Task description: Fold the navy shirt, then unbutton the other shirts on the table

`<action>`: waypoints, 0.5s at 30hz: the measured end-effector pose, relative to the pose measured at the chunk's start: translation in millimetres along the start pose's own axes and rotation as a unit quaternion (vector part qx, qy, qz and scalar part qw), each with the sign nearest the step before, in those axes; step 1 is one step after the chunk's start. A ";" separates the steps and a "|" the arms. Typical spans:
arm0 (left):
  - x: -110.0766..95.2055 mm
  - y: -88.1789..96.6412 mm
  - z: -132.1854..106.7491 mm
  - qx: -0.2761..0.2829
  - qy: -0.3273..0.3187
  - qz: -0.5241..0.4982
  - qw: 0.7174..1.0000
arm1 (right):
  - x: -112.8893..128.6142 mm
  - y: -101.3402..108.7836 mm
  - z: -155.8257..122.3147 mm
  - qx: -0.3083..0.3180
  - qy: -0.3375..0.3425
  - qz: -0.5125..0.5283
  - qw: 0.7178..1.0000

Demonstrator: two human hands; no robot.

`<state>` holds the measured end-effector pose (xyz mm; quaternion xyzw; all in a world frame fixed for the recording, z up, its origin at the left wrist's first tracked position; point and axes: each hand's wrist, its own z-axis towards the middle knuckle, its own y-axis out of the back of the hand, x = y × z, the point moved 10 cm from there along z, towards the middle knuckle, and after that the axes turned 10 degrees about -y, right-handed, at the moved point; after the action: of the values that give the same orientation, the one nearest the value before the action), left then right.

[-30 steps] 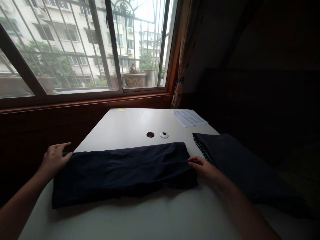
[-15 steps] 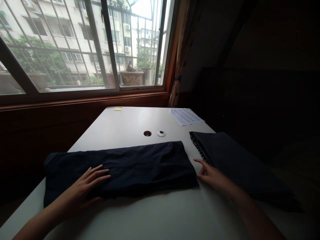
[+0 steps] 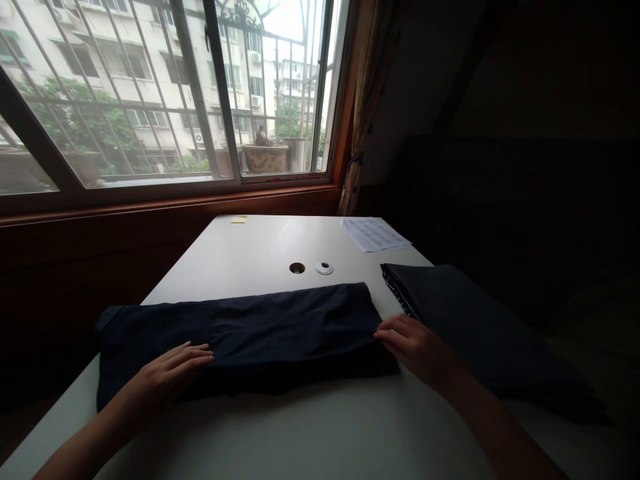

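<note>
A dark navy garment [image 3: 280,327], folded into a long strip, lies across the white table [image 3: 300,427]; its exact kind is hard to make out. My left hand [image 3: 167,373] rests on the left half of its front part, fingers stretched out, close together and pointing right. At the garment's right end, my right hand [image 3: 413,343] has its fingers drawn together on the cloth's edge, apparently pinching it. Its thumb is partly hidden. Behind this hand lies a second dark folded cloth [image 3: 480,327] with a light-stitched edge.
Printed sheets [image 3: 375,233] lie at the table's far right corner, and a yellow sticky note [image 3: 239,219] at the far left. A round cable hole [image 3: 297,268] and its white cover [image 3: 325,268] are beyond the garment. A barred window [image 3: 165,93] stands behind the table.
My right hand has moved slightly up and left onto the garment's right edge, and its fingers have closed together. My left hand's fingers have drawn closer together on the cloth.
</note>
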<state>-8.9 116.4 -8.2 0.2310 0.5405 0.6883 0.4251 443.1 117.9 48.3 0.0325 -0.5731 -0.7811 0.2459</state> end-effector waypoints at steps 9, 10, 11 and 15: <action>-7.9 -5.0 3.5 0.045 -0.025 0.008 0.999 | 8.8 13.7 -32.0 0.003 0.006 -0.014 1.000; -4.7 -5.2 1.9 0.050 -0.021 0.005 0.998 | 10.5 5.8 -34.8 0.020 0.010 -0.015 1.000; -1.5 -4.5 0.3 0.057 -0.016 0.000 0.998 | 11.7 -0.4 -36.7 0.034 0.010 -0.015 0.999; 2.5 10.2 -0.6 0.081 0.022 -0.033 0.996 | 13.9 -4.8 -32.9 0.072 -0.017 0.005 0.997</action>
<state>-14.1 117.7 0.9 0.2318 0.6111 0.6325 0.4157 440.2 84.2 35.9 0.0343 -0.6317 -0.7372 0.2373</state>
